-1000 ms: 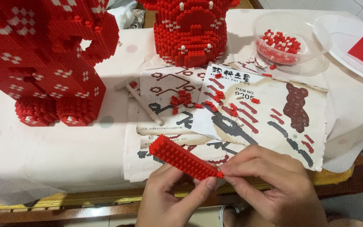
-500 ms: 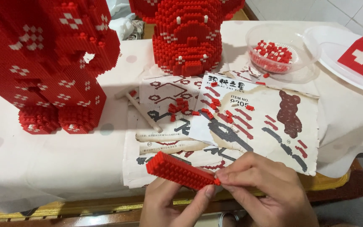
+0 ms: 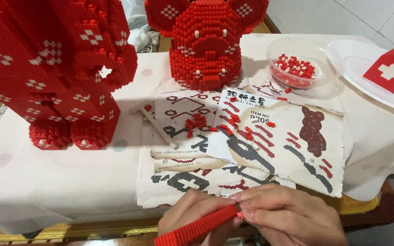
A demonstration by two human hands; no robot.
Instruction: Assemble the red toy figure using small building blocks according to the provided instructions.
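Observation:
Both my hands meet at the bottom edge of the view, over the table's front edge. My left hand [image 3: 189, 214] grips a long red strip of small building blocks [image 3: 196, 228] from below. My right hand [image 3: 292, 216] pinches the strip's right end with its fingertips. Just beyond the hands lie worn printed instruction sheets [image 3: 274, 136] with several loose red blocks [image 3: 197, 123] scattered on them.
A big red block figure body [image 3: 55, 68] stands at the left, and a red block head with ears [image 3: 206, 43] at the back centre. A clear bowl of red blocks [image 3: 297, 68] and a white plate [image 3: 365, 73] holding a red block panel [image 3: 393, 68] sit right. A small white hammer [image 3: 153, 123] lies by the sheets.
The hands and the red strip have dropped toward the bottom edge. The strip's left end now points down-left instead of up-left. The view has shifted, showing more of the far table.

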